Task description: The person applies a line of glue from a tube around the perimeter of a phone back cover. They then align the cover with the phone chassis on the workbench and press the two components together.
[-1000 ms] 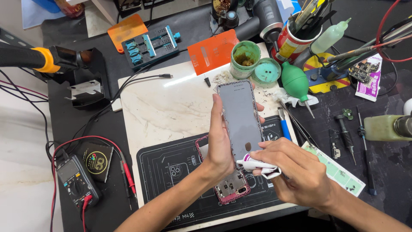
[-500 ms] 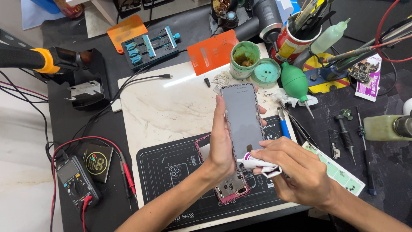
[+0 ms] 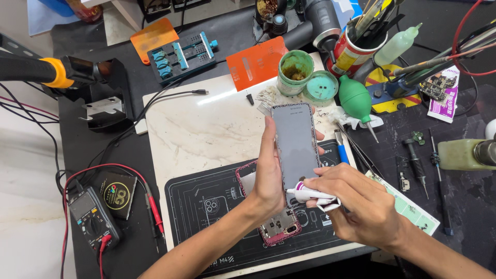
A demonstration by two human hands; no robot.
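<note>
My left hand [image 3: 269, 173] grips a grey phone screen panel [image 3: 295, 144] by its long edges and holds it tilted above the bench. My right hand [image 3: 356, 204] pinches a small white glue tube [image 3: 310, 195] with its nozzle touching the panel's lower edge. Under both hands an opened phone body [image 3: 274, 227] with a pink beaded case lies on a black repair mat [image 3: 206, 206], circuit board exposed.
A white marble slab [image 3: 201, 129] lies under the mat. Behind it stand a green paste jar [image 3: 295, 70], its lid [image 3: 321, 85], a green blower bulb [image 3: 355, 98], an orange card [image 3: 257, 63] and a tool cup [image 3: 356, 49]. A multimeter [image 3: 93, 219] is front left; screwdrivers [image 3: 416, 165] right.
The screen panel has shifted very slightly away from me in my left hand. The glue tube stays at its lower edge.
</note>
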